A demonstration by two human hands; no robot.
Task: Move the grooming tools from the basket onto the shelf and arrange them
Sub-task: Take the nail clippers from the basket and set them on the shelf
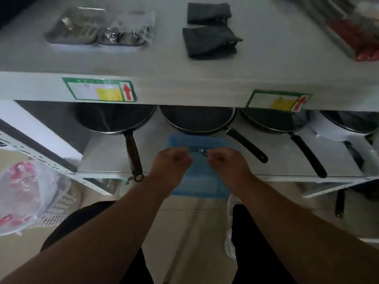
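Head view: both hands, left (171,162) and right (224,160), pinch a small metal tool (200,151) over the blue basket (196,185), so I judge shelf (184,64) arranging is hardly begun.

Person seen from the head camera. Left hand (173,161) and right hand (224,160): bare, no gloves, rings or watch showing. Both forearms are bare along their whole visible length, with no sleeve edge in view. Legs: black trousers (260,242), plain, with no visible marking, one leg beneath each forearm. Foot: one white shoe (230,226), seen as a narrow strip beside the inner edge of the right trouser leg; its laces and sole detail are too blurred to tell.
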